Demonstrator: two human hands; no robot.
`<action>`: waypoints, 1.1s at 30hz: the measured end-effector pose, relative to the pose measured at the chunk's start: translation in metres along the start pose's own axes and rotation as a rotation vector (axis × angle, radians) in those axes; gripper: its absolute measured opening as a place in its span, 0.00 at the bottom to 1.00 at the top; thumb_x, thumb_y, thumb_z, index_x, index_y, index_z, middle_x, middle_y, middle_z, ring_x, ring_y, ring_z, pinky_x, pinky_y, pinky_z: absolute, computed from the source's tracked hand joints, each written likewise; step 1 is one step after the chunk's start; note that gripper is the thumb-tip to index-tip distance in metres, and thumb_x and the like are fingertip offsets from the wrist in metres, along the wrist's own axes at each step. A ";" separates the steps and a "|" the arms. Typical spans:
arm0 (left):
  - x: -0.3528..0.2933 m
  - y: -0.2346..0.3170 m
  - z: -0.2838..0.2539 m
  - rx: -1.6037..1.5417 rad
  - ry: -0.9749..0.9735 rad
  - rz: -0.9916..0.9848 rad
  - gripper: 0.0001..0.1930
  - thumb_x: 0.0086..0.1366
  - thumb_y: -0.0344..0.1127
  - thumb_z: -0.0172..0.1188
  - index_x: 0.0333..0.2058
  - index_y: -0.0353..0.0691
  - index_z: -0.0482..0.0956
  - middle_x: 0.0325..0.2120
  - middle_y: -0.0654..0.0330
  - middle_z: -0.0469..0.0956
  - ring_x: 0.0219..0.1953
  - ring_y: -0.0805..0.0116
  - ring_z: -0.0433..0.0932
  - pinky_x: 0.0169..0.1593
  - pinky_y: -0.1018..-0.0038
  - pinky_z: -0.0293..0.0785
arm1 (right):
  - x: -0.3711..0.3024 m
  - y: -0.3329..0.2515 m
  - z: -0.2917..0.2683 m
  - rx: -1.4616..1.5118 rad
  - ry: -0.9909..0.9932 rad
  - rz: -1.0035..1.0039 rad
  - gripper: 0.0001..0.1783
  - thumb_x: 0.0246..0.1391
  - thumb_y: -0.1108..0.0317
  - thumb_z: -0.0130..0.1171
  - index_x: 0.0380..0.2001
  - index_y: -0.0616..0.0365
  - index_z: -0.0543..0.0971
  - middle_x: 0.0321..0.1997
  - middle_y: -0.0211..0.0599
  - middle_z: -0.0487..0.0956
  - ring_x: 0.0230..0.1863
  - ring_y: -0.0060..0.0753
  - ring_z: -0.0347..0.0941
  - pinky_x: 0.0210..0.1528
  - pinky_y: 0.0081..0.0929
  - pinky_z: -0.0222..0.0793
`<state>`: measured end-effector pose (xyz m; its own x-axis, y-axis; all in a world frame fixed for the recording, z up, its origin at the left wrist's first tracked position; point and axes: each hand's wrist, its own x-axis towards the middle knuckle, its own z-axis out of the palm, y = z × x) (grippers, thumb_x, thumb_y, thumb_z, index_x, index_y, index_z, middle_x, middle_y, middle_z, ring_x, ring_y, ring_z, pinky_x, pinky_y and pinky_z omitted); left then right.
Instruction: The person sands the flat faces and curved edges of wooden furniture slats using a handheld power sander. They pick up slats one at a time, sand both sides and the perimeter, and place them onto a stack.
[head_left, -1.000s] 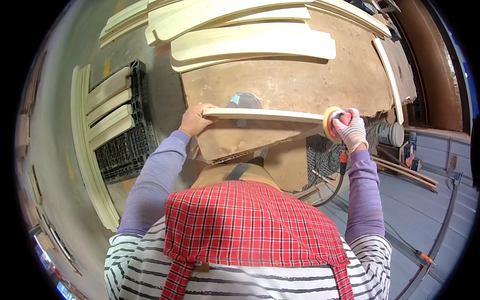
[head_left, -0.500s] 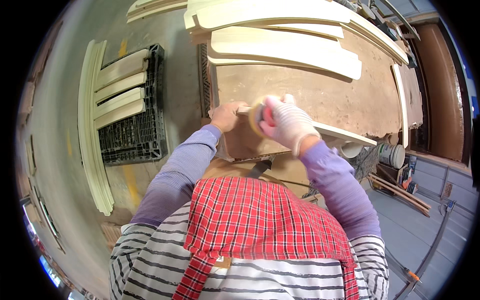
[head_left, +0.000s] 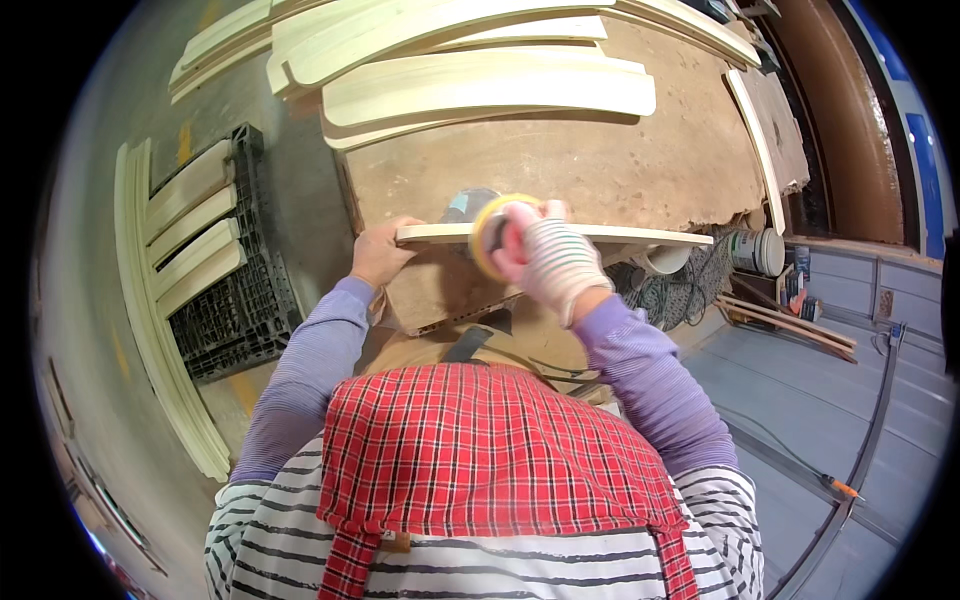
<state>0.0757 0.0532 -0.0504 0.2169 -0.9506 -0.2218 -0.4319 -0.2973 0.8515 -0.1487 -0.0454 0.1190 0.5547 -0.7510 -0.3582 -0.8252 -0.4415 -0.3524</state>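
A long, narrow wooden board (head_left: 635, 234) stands on edge along the near side of the worktable. My bare left hand (head_left: 384, 252) is closed around its left end. On my right hand (head_left: 558, 257) is a white knitted glove with pinkish fingers. That hand grips a round, yellow-edged sander (head_left: 488, 240), smeared by motion, at the board to the right of my left hand. The sander's underside and its exact contact with the wood are hidden. Behind it, a grey-blue item (head_left: 468, 204) lies partly covered on the table.
Pale curved boards (head_left: 490, 88) are stacked across the far side of the brown worktable (head_left: 560, 165). A slim strip (head_left: 757, 150) lies at its right end. On the left floor, a black pallet (head_left: 262, 285) carries more boards. A white bucket (head_left: 757, 252) stands at the right.
The whole view has shifted, with the scene sliding left. The sander has moved rightward along the board, farther from my left hand. Both hands keep their grip.
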 end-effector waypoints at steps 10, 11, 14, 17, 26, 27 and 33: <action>0.003 -0.011 0.006 0.021 0.027 0.075 0.15 0.54 0.39 0.73 0.42 0.49 0.85 0.33 0.63 0.85 0.35 0.68 0.83 0.41 0.74 0.77 | -0.036 0.204 -0.045 0.023 0.341 0.479 0.31 0.47 0.54 0.72 0.53 0.47 0.72 0.50 0.57 0.71 0.50 0.56 0.74 0.54 0.40 0.72; 0.004 -0.009 0.007 0.024 0.023 0.067 0.15 0.54 0.39 0.73 0.41 0.49 0.85 0.33 0.63 0.85 0.35 0.68 0.83 0.41 0.74 0.77 | -0.036 0.209 -0.043 0.017 0.345 0.462 0.31 0.47 0.54 0.72 0.53 0.47 0.72 0.50 0.58 0.71 0.50 0.56 0.75 0.54 0.41 0.72; 0.003 -0.005 0.004 0.053 0.027 0.047 0.14 0.54 0.39 0.74 0.41 0.49 0.85 0.33 0.63 0.85 0.35 0.68 0.83 0.41 0.74 0.77 | -0.021 0.155 -0.029 0.026 0.342 0.329 0.29 0.47 0.54 0.71 0.51 0.49 0.73 0.50 0.58 0.72 0.49 0.55 0.75 0.53 0.43 0.74; 0.005 -0.007 0.007 0.059 0.027 0.048 0.15 0.54 0.39 0.74 0.41 0.48 0.85 0.33 0.62 0.85 0.35 0.67 0.83 0.41 0.73 0.77 | 0.004 0.049 -0.014 -0.012 0.135 0.121 0.19 0.48 0.58 0.65 0.45 0.46 0.76 0.42 0.46 0.77 0.44 0.48 0.78 0.49 0.43 0.77; 0.007 -0.013 0.007 0.096 0.014 0.036 0.15 0.54 0.38 0.73 0.41 0.46 0.85 0.35 0.60 0.85 0.36 0.68 0.84 0.42 0.73 0.78 | 0.004 0.013 -0.032 0.081 -0.045 0.060 0.16 0.50 0.62 0.62 0.44 0.45 0.77 0.43 0.52 0.76 0.45 0.50 0.78 0.50 0.46 0.76; 0.005 -0.013 0.005 0.102 0.017 0.041 0.15 0.54 0.38 0.73 0.42 0.46 0.85 0.35 0.60 0.85 0.35 0.68 0.84 0.42 0.73 0.77 | 0.005 0.044 -0.020 0.103 0.092 0.193 0.18 0.49 0.60 0.63 0.45 0.46 0.77 0.45 0.51 0.77 0.45 0.50 0.79 0.52 0.44 0.75; 0.007 -0.018 0.007 0.114 0.022 0.046 0.15 0.54 0.40 0.73 0.41 0.47 0.86 0.34 0.60 0.85 0.35 0.68 0.84 0.41 0.73 0.77 | -0.028 0.222 -0.047 0.038 0.417 0.578 0.34 0.45 0.48 0.68 0.55 0.44 0.71 0.50 0.60 0.74 0.49 0.61 0.77 0.53 0.45 0.74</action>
<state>0.0789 0.0513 -0.0700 0.2132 -0.9618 -0.1718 -0.5387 -0.2624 0.8006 -0.3522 -0.1449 0.0917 -0.0632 -0.9883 -0.1389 -0.9664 0.0953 -0.2385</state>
